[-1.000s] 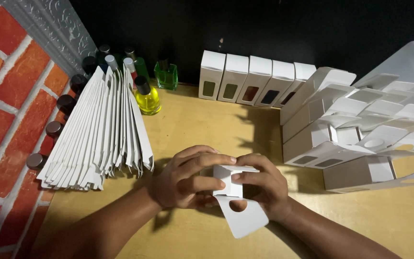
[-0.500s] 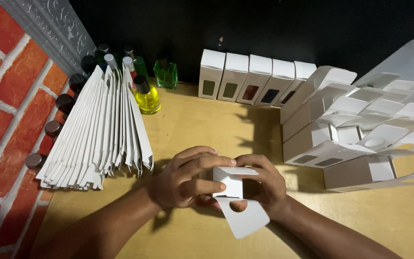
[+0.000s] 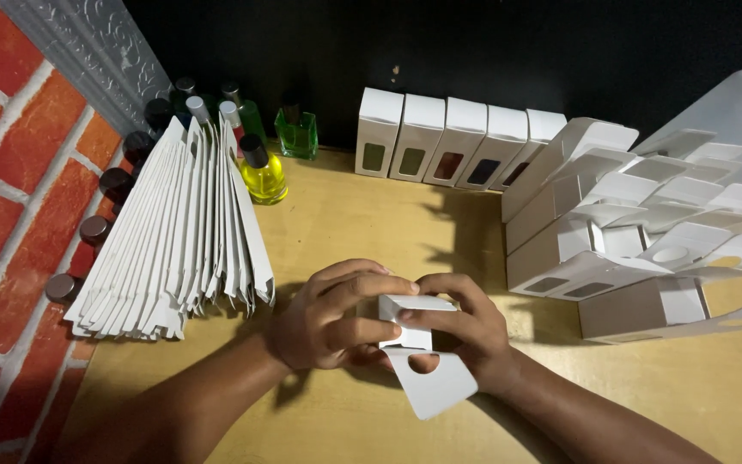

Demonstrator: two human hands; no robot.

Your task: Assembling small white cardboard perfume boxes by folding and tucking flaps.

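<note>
Left hand [image 3: 324,320]: grip clamped on the left side of a small white carton [image 3: 414,311], index finger across its top.
Right hand [image 3: 465,331]: grip clamped on the carton's right side, thumb on its front.
Carton: between both hands, just above the desk [image 3: 354,215] near its front edge; open flap [image 3: 431,382] hangs toward the person.
Flat cartons [image 3: 178,236]: fanned stack by the left edge.
Bottles [image 3: 264,167]: back left corner.
Folded boxes [image 3: 453,142]: row along the back edge.
Open boxes [image 3: 637,232]: heap at the right edge.
</note>
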